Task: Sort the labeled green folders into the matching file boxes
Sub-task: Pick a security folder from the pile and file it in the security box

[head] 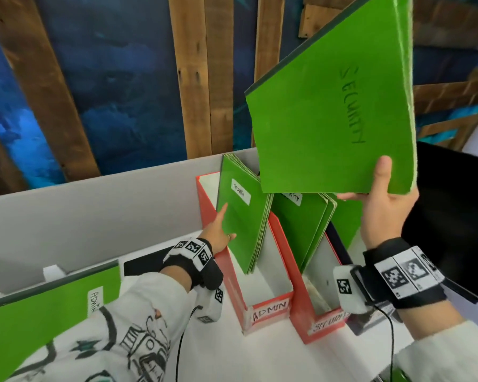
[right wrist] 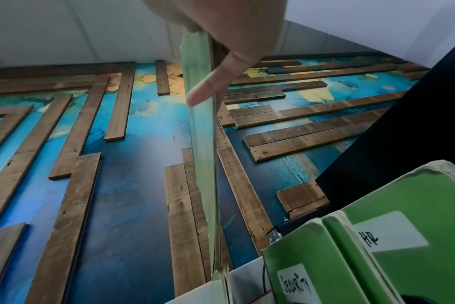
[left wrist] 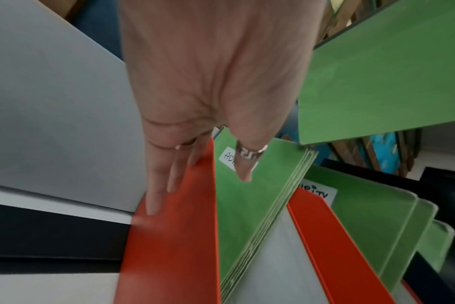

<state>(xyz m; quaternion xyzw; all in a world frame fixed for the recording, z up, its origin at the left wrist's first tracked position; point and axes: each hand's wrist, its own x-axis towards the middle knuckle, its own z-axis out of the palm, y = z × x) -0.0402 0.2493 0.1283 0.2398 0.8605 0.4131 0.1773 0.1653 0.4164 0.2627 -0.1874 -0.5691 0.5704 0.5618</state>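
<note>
My right hand (head: 381, 201) grips the lower corner of a green folder (head: 331, 119) marked SECURITY and holds it tilted in the air above the boxes, thumb on its front. In the right wrist view this folder (right wrist: 201, 144) shows edge-on. Two red file boxes stand on the table, ADMIN (head: 268, 310) and SECURITY (head: 326, 323). My left hand (head: 224, 227) rests on the green ADMIN folders (head: 243, 221) standing in the ADMIN box. Its straight fingers (left wrist: 164, 185) lie along the red wall (left wrist: 174, 236), with the thumb on the front folder (left wrist: 242, 216). Green SECURITY folders (head: 301, 224) stand in the other box.
Another green ADMIN folder (head: 47, 312) lies on the white table at the left. A green HR folder (right wrist: 403, 205) stands behind the SECURITY ones. A black monitor (head: 453, 216) is close on the right, and a grey partition (head: 94, 216) runs behind the boxes.
</note>
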